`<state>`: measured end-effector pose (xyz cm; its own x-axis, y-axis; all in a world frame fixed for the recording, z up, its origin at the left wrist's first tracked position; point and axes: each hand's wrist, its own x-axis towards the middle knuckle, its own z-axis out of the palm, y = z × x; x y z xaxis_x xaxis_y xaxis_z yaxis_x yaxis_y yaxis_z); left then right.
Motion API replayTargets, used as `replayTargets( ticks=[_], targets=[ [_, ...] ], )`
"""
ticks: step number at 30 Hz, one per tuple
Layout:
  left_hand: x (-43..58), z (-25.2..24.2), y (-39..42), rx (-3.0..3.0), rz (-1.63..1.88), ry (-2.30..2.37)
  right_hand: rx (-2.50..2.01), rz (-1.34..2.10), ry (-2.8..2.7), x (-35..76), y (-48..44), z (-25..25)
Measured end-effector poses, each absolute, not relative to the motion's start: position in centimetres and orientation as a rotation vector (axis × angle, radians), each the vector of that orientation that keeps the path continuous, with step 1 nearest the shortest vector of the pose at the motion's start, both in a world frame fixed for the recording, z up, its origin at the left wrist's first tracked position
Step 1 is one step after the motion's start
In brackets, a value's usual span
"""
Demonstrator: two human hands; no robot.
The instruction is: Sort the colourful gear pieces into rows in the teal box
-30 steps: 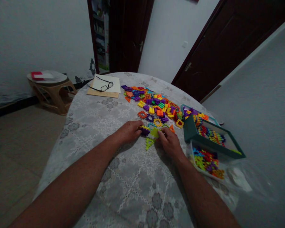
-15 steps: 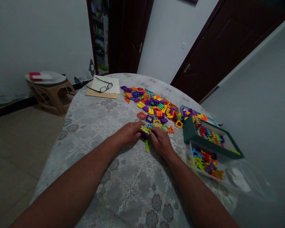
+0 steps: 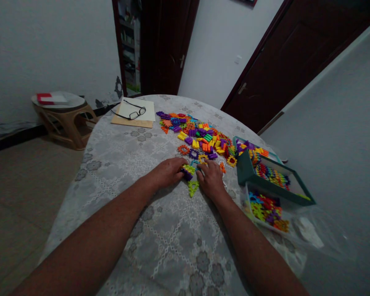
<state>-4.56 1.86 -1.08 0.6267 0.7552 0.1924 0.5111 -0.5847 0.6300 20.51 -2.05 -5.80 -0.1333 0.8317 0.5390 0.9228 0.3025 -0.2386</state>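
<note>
My left hand (image 3: 170, 172) is closed on a small assembly of purple and lime-green toothed building blocks (image 3: 188, 171), holding it at the table surface. Just right of it, my right hand (image 3: 211, 176) rests low over the table with its fingers apart and bent downward. Its fingertips are close to a blue ring piece (image 3: 195, 163) and a yellow ring piece (image 3: 203, 157); what lies under the palm is hidden. Below the held blocks, a lime-green triangular piece (image 3: 193, 188) lies flat between the hands. Beyond are an orange ring piece (image 3: 183, 149) and a purple ring piece (image 3: 193, 153).
A heap of coloured blocks (image 3: 200, 134) spreads beyond my hands. To the right stand a green box (image 3: 259, 177) and a clear plastic tub (image 3: 249, 211), both with colourful pieces. Glasses (image 3: 134, 115) lie on papers (image 3: 146, 106) at the far left of the table.
My right hand has let go of the purple and green blocks and shifted slightly right, over the ring pieces. The lime-green triangle shows more fully. My left hand stays put.
</note>
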Motion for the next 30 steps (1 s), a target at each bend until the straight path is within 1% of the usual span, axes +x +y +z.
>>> replayTargets(
  ticks=[5,8,12,16,22,30],
  targets=[
    [-4.6,-1.2,1.9,2.330,0.605,0.990,-1.528,-0.129,-2.095,20.7,-1.9,-5.9],
    [-4.6,-1.4,2.0,2.342,0.604,0.998,-1.431,-0.052,-2.034,20.5,-1.8,-5.2],
    [-4.6,-1.5,2.0,2.340,0.612,0.983,-1.337,0.162,-1.926,19.7,-2.5,-3.9],
    [-4.6,-1.6,2.0,2.308,0.676,0.994,-1.346,0.360,-1.987,18.7,-3.2,-3.2],
    [-4.6,-1.6,1.9,2.289,0.647,1.055,-1.334,0.341,-1.956,18.6,-3.4,-3.2],
    [-4.7,-1.7,2.1,2.379,0.604,1.019,-1.285,0.442,-1.909,18.3,-3.7,-3.2]
  ],
)
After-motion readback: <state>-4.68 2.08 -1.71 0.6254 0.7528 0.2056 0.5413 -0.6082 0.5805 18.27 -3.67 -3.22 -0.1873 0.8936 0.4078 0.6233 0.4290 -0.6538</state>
